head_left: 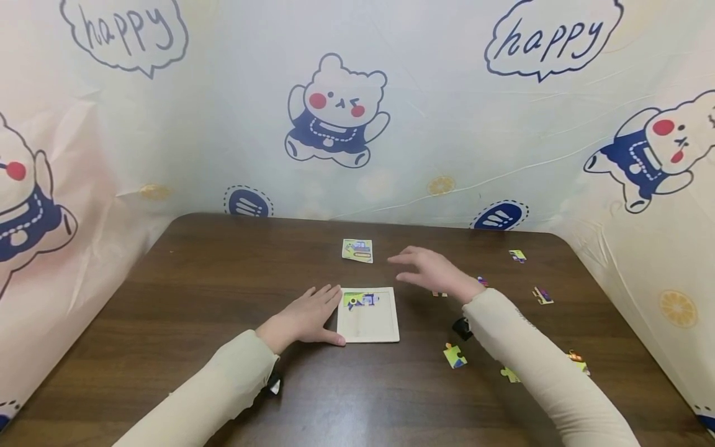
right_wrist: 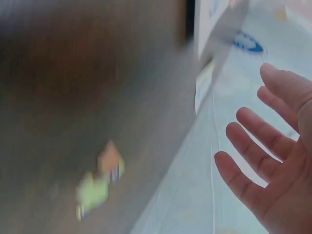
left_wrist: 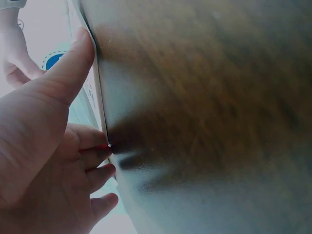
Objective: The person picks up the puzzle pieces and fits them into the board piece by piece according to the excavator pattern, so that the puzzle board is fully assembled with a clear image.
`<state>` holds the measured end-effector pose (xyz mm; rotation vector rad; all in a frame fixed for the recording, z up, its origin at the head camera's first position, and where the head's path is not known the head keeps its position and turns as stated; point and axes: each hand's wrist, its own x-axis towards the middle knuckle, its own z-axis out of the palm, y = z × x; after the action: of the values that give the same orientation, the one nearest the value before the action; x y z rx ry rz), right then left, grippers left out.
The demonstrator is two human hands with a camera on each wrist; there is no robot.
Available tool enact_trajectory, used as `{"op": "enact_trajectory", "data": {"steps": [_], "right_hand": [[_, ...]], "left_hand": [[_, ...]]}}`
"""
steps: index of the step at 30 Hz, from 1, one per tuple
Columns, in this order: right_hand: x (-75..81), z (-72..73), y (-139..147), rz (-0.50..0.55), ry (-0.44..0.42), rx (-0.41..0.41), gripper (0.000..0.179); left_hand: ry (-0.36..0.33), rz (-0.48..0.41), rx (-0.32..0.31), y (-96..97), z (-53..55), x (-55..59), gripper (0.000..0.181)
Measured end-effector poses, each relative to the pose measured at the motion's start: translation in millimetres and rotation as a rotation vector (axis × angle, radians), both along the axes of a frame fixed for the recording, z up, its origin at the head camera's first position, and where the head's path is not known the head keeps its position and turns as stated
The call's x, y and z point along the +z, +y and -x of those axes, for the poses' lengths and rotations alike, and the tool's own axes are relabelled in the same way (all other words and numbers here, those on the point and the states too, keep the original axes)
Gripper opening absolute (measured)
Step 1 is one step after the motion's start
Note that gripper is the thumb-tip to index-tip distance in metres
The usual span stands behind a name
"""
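Note:
A square white puzzle tray [head_left: 368, 327] lies on the table, with joined puzzle pieces [head_left: 362, 300] in its upper left part. Along the tray's left edge rests my left hand [head_left: 307, 315], its thumb at the lower corner and fingers spread toward the upper one. In the left wrist view, the thumb and fingertips touch the tray's edge [left_wrist: 101, 105]. My right hand [head_left: 429, 269] is in the air to the right of the tray, fingers loosely extended and holding nothing. Partly under it shows a puzzle piece [head_left: 439, 294]. The right wrist view is blurred around a piece [right_wrist: 92, 191] on the table.
A picture card [head_left: 357, 250] of a vehicle lies beyond the tray. Several loose pieces are scattered on the right, among them a green one [head_left: 455, 356], a purple one [head_left: 542, 295] and a far one [head_left: 518, 255]. My right sleeve [head_left: 536, 366] partly covers others.

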<state>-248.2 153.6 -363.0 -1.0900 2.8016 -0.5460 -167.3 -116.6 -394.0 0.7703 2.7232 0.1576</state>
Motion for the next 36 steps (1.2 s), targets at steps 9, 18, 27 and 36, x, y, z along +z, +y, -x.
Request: {"op": "enact_trajectory", "data": {"steps": [9,18,27,36], "right_hand": [[17.1,29.1,72,0.126,-0.023,-0.216,0.045],[8.6,45.2,147,0.238,-0.043,-0.434,0.051],[-12.0,47.3,196,0.185,-0.094,-0.633,0.061],[-25.6,44.7,213,0.068,-0.25,-0.676,0.081]], "left_hand": [[-0.008,-0.002,-0.002,1.1,-0.2,1.7,0.096],[-0.006,-0.004,0.001,1.4,-0.7,2.3,0.096],[-0.009,-0.003,0.004,1.7,-1.3,2.4,0.095],[-0.001,0.011,0.003,2.5,-1.1,2.4,0.095]]}}
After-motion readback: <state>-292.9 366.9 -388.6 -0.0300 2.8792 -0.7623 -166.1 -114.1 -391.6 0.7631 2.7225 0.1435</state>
